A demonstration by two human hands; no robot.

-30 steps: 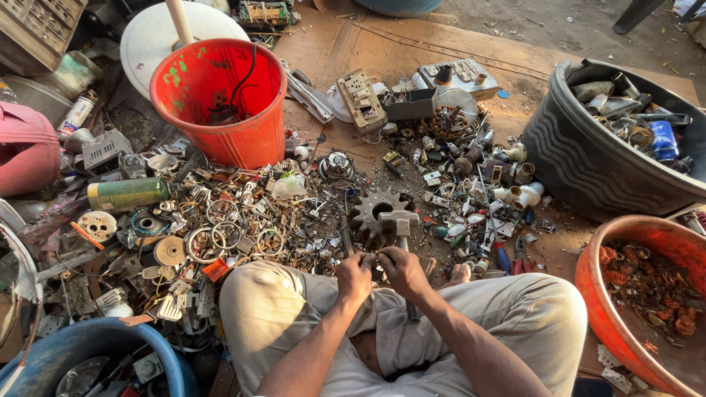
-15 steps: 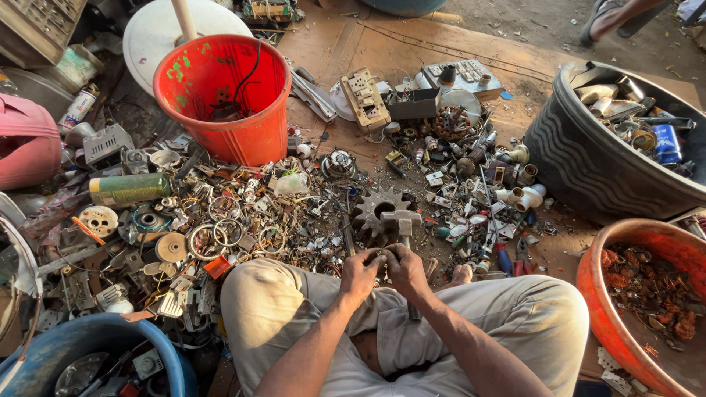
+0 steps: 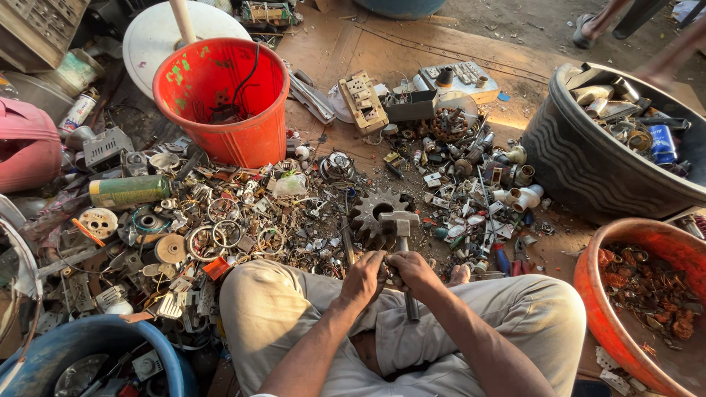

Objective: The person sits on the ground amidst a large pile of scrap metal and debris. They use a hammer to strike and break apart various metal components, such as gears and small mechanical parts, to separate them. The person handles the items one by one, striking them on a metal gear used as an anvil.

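Hammer [image 3: 401,242] upright, head away, both hands [image 3: 390,273] gripping.

One head-worn camera looks steeply down from above the seated person's lap, facing forward across the floor [image 3: 382,51]. The knees fill the 6 o'clock edge, close under the lens. Farther off sit a red bucket [image 3: 220,103] at 11 o'clock and a black tub [image 3: 566,162] at 2 o'clock.
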